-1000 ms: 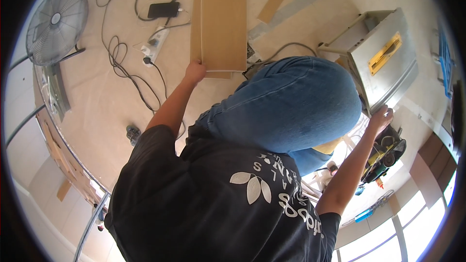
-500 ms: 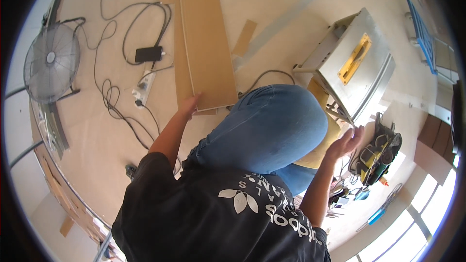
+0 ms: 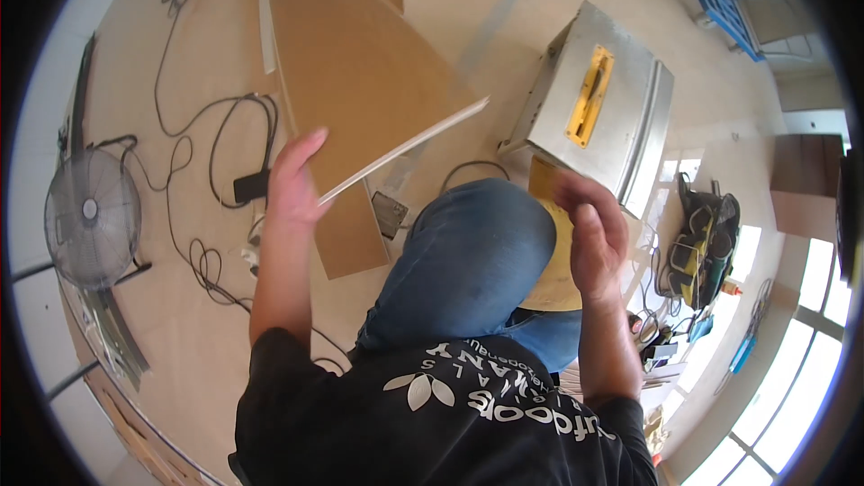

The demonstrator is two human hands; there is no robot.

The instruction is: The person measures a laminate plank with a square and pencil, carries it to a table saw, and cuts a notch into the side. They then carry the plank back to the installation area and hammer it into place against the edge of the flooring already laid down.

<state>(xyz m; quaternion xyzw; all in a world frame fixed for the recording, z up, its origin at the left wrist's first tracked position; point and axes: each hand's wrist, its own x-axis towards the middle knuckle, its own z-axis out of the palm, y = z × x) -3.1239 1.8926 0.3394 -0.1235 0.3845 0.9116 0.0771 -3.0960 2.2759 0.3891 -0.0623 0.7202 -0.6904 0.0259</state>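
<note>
My left hand (image 3: 295,182) grips a long brown board (image 3: 360,54) by its near left corner, thumb over the top face. The board is raised at this end and shows a pale, narrow near edge. Beneath it, part of another brown board (image 3: 353,243) lies on the floor. My right hand (image 3: 596,238) is in the air beside my bent knee, near the table saw, fingers apart and somewhat blurred, with nothing in it. The table saw (image 3: 621,81) has a grey metal top with a yellow insert around the blade.
A black floor fan (image 3: 90,209) stands at the left. Dark cables (image 3: 216,126) loop over the floor near a black phone (image 3: 251,187). A small dark block (image 3: 389,214) lies by the lower board. To the right sit a tool bag (image 3: 702,243) and a blue trolley (image 3: 715,0).
My left hand has lifted the board's near end and tilted it, exposing more of the lower board. My right hand has moved inward from beside the saw toward my knee.
</note>
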